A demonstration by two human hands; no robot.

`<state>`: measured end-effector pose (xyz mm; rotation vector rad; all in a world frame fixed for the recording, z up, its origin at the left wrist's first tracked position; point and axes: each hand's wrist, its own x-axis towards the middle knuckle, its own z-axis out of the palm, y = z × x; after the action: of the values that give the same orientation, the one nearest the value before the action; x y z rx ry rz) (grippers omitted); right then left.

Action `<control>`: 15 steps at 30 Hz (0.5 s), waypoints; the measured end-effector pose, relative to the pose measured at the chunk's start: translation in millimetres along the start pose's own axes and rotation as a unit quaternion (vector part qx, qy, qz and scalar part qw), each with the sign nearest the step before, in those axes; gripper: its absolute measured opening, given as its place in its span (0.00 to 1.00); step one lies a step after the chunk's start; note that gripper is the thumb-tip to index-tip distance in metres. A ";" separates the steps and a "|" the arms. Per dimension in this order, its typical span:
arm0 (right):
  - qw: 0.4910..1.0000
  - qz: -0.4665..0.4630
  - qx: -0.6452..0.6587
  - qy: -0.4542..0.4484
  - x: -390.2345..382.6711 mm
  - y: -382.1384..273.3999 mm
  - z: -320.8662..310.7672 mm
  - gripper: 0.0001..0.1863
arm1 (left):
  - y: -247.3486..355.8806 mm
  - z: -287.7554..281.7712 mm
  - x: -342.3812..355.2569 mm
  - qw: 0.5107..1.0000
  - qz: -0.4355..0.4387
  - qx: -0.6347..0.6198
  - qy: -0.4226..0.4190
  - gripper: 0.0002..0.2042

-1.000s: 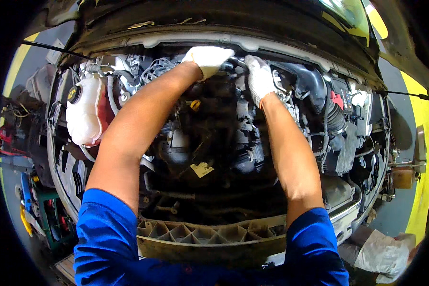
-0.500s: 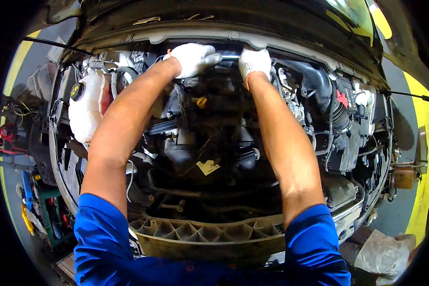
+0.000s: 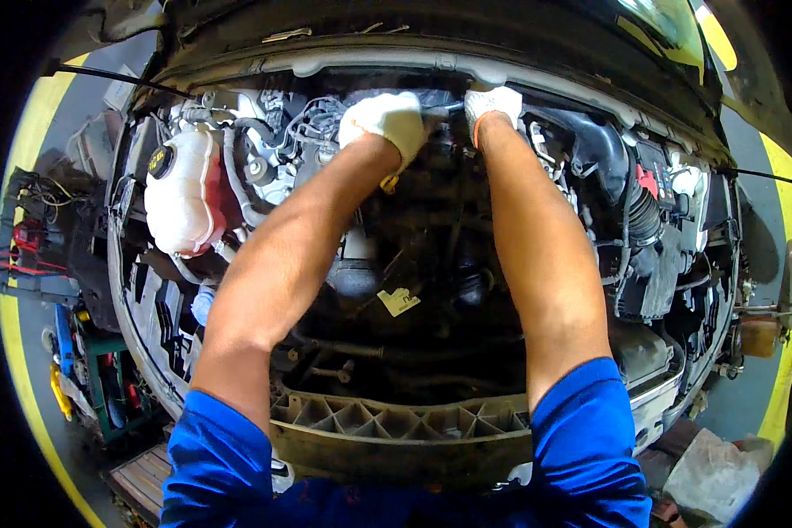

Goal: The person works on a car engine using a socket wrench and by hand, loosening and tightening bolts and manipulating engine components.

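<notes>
Both my hands wear white knit gloves and reach to the far side of a car's engine bay. My right hand [image 3: 493, 104] is closed at the back rim, around the end of a thin shiny metal rod [image 3: 453, 107]; what tool it belongs to is hidden. My left hand [image 3: 385, 123] is to the left of the rod, back of the glove up and a little blurred, its fingers hidden beneath. Just below the left wrist shows a yellow dipstick handle [image 3: 389, 183]. The dark engine [image 3: 414, 255] lies between my forearms, bearing a pale label [image 3: 399, 302].
A white coolant tank [image 3: 183, 195] with a black cap stands at left. At right are a ribbed air hose [image 3: 645, 220] and the battery [image 3: 656, 172] with a red cover. A ribbed crossbar [image 3: 405, 421] runs along the near edge. The raised hood [image 3: 343, 40] overhangs the far side.
The whole view has shifted slightly. My left hand has turned and come nearer and to the right, covering more of the dipstick handle. The right hand stays at the back rim by the rod.
</notes>
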<state>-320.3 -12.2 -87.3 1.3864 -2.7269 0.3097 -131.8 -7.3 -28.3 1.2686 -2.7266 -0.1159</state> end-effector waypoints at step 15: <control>0.958 -0.259 0.119 0.039 -15.0 30.5 3.4 0.25 | -45.8 15.8 16.4 0.998 0.026 0.057 0.031 0.23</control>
<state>-335.9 16.4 -97.5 2.0272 -2.2040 0.6468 -110.0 -49.1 -48.2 1.2069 -2.7446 0.0828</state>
